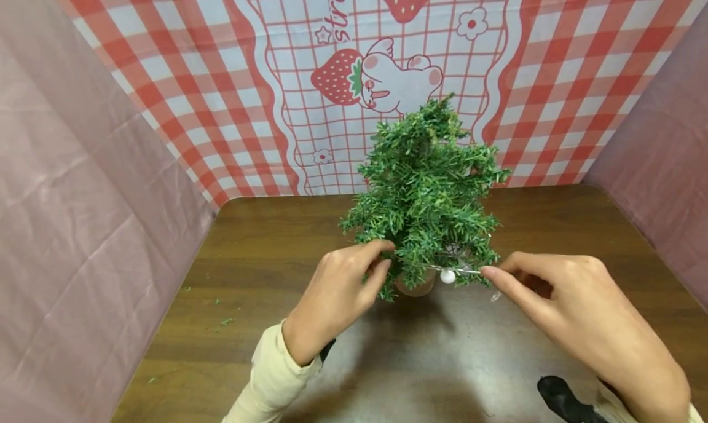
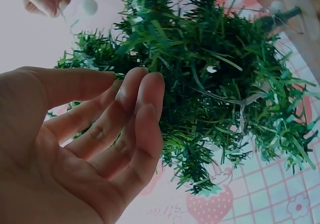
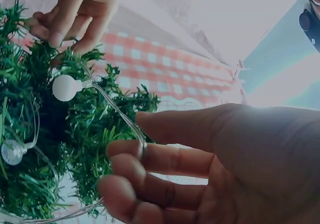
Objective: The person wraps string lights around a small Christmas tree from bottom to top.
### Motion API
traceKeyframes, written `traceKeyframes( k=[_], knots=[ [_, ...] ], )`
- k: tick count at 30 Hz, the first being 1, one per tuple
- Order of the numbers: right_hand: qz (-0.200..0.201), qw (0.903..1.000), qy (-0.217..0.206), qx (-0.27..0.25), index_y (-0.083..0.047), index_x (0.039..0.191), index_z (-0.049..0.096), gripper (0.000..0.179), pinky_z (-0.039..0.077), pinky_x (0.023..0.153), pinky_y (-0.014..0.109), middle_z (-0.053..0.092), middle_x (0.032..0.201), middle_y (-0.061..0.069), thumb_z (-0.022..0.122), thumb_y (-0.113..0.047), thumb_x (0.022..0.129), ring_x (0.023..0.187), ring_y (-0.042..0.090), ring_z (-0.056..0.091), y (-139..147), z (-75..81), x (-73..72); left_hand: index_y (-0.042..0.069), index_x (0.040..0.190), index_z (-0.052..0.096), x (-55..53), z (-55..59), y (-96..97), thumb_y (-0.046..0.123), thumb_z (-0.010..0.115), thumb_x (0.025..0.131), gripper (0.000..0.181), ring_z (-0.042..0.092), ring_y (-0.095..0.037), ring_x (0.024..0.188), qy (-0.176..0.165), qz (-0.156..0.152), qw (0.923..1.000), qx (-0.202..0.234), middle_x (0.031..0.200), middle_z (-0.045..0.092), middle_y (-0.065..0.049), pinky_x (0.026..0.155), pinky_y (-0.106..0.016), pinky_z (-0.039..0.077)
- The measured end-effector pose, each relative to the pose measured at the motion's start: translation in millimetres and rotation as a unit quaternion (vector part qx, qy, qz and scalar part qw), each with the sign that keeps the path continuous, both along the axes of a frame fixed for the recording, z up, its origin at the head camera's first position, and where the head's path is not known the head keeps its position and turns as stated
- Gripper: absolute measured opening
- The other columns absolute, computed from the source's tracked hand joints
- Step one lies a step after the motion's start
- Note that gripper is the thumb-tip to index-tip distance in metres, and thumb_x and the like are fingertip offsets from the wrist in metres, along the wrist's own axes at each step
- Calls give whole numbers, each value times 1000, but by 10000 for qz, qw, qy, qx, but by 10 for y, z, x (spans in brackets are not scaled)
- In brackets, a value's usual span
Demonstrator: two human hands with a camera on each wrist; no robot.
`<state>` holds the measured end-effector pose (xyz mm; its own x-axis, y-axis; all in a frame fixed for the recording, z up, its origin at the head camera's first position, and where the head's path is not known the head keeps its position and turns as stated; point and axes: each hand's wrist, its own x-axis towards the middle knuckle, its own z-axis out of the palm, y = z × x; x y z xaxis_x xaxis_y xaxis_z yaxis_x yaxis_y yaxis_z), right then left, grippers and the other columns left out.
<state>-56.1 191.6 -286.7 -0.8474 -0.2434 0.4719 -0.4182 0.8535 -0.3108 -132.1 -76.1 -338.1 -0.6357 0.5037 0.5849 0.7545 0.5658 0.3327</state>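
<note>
A small green artificial Christmas tree point(image 1: 431, 189) stands on the table, its round base point(image 1: 416, 284) partly hidden under the branches. At its lower left, my left hand point(image 1: 343, 281) pinches among the needles of a branch, thumb and forefinger close together. My right hand point(image 1: 575, 300) is off the tree's lower right and pinches the clear wire of a string of lights point(image 3: 119, 111) between thumb and forefinger. The wire runs taut from there into the branches. One white ball bulb point(image 1: 448, 276) hangs on that stretch; another clear bulb point(image 3: 13, 152) sits among the needles in the right wrist view.
The brown wooden table point(image 1: 265, 238) has loose green needles point(image 1: 225, 322) on its left side. A red-and-white checked cloth point(image 1: 210, 79) with strawberry prints hangs behind the tree. Pink cloth walls point(image 1: 83, 195) close both sides. A black strap point(image 1: 564, 398) is by the right wrist.
</note>
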Motion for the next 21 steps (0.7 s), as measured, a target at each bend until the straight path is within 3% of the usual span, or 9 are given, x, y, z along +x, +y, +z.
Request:
traceKeyframes(
  k=[4,9,14,18,21],
  knots=[
    [-162,9988,455,65,-31,77,64,19,33,53,17,49,62,-20,73,-24,91,53,-2,42,21,-5,-38,11,110,71,-15,-31,17,9,66,94,17,54,-5,59,367,225,9990,-136,79,69,4,55,-27,51],
    [-176,9958,893,-10,-26,77,70,15,37,56,17,58,66,-18,76,-15,86,55,-3,46,37,-21,-51,13,99,70,-10,-47,24,9,67,93,8,56,-6,59,585,270,9976,-243,74,65,5,54,-29,52],
    [3,9974,713,111,-26,80,70,16,40,54,16,59,70,-18,80,-13,82,58,-5,48,31,-46,-41,15,89,68,-1,-29,-17,9,70,90,6,54,-7,62,597,178,9972,-419,72,60,5,54,-26,49],
    [-70,9988,349,334,-27,81,71,17,44,53,23,58,71,-21,77,-10,83,60,-5,48,28,-57,-35,15,90,71,4,-9,-62,12,73,89,3,52,-8,65,629,-48,9955,-711,74,59,5,57,-24,49],
    [-215,9984,335,394,-23,83,73,14,46,54,29,62,73,-18,73,-9,84,60,-3,50,18,-56,-32,14,93,74,6,0,-80,14,74,89,5,53,-9,67,711,-146,9935,-879,77,61,5,60,-26,50]
  ],
)
